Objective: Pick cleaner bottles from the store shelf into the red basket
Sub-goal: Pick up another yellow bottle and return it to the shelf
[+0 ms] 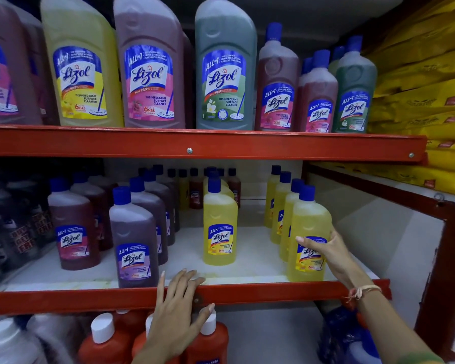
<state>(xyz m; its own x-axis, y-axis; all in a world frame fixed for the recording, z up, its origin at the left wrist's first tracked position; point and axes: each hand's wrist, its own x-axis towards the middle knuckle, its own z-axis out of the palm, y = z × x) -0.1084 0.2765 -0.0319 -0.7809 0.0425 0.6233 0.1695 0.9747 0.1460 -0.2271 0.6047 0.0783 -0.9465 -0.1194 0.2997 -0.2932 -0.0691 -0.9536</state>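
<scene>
**Inspector:** At the middle shelf, head view, we record the right hand [326, 254] wrapped round the front yellow translucent plastic cleaner bottle with the blue cap [309, 232]. Fingers [309, 243] lie across the label, pressed to it; the thumb side is hidden behind the bottle, so we judge a grasp but cannot confirm its far side.

**Assistant:** And where does that bottle stand?

**Inspector:** Upright, long axis vertical, at the front right of the white shelf board [258, 258], just behind the red metal shelf rail [90, 298]. It heads a row of like yellow bottles [280, 203] running back behind it, and stands well apart from the single yellow bottle [220, 227] at centre.

**Assistant:** The other hand?

**Inspector:** We note the left hand [179, 308] resting flat on the rail, fingers loosely spread, holding nothing. The right hand is plainly the nearer, already on the bottle.

**Assistant:** What does the coming move turn on?

**Inspector:** We judge this: the bottle lies on the inner side of the right hand, with the rail's lip low in front of it. It would likely have to rise or tip clear of that lip before coming toward us.

**Assistant:** The red basket?

**Inspector:** Not visible in this view. We cannot say where it sits.
</scene>
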